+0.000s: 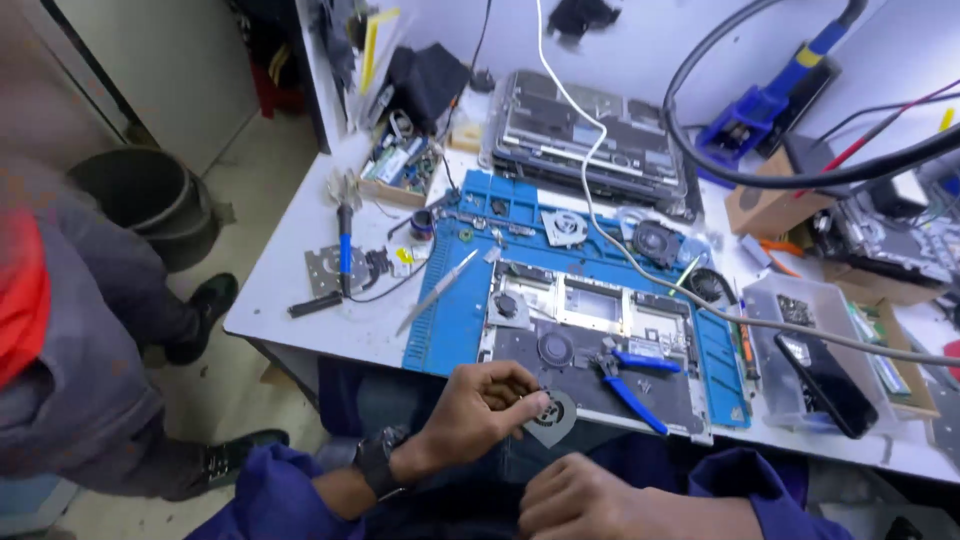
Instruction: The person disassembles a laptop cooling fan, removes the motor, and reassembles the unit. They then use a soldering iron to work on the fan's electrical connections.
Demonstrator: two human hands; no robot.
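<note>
Hands of one seated person are being shown at the near edge of a white workbench (300, 290). The left hand (480, 405), with a dark wristwatch (377, 458) worn on it, is being held with fingers curled together, and a small grey cooling fan (549, 413) is being pinched between thumb and fingertips. That fan is being kept just over the front edge of an opened laptop chassis (590, 345), touching or nearly touching it; which cannot be told. The right hand (580, 497) is being held low, near the body, fingers folded loosely inward; nothing can be seen gripped in it, and whether it is fully closed cannot be told.

The chassis is being supported on a blue repair mat (455, 310). Blue-handled pliers (632, 380) are lying across the chassis, right of the held fan. A white cable (600, 130) is trailing over the mat from the far side. Two loose round fans (657, 242) are resting on the mat behind the chassis, and a second dismantled laptop (590, 135) is lying beyond them. A clear plastic tray (805, 350) is standing just right of the mat, with a dark phone (828, 385) leaning in it. A blue-handled screwdriver (345, 250) is lying left of the mat. Another person's grey trouser leg (90, 330) is standing at the left, beside a dark bucket (140, 190) on the floor.
</note>
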